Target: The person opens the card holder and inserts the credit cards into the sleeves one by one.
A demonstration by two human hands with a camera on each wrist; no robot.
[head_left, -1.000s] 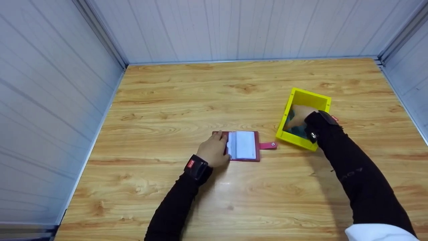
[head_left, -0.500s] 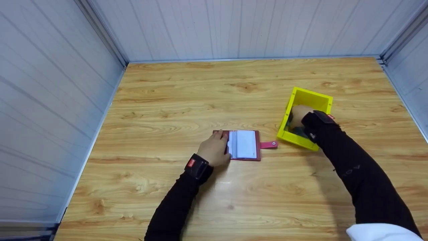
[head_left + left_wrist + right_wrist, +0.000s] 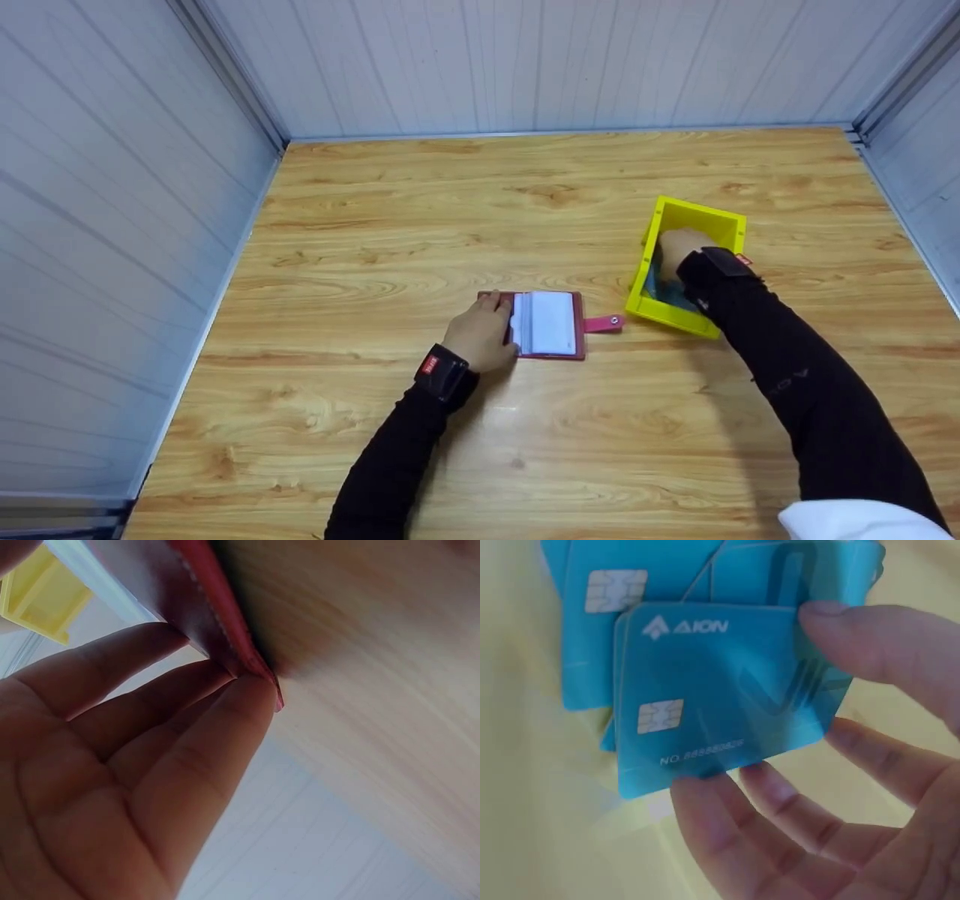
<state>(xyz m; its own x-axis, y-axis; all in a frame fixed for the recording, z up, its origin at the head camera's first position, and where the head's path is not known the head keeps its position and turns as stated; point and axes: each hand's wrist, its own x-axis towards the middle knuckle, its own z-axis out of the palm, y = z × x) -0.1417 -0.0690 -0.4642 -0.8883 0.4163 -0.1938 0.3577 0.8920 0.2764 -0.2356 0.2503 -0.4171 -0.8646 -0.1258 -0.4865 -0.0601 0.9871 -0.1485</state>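
Right hand (image 3: 681,253) slightly rightward, card (image 3: 712,690) (white "AION") in grip, left hand (image 3: 478,335) round wallet (image 3: 551,322)

Red card holder (image 3: 547,325) lying open; blue chip cards (image 3: 716,694) overlapping in yellow bin (image 3: 670,316)

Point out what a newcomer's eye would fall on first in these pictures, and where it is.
The bright yellow open-topped box would likely draw the eye first, right of centre on the wood-grain table. Next come the glossy blue rectangular cards inside it, with the right hand gripping the front one. Near the table's middle lies an open dark-red wallet with a pink snap strap, its left edge held by the left hand.
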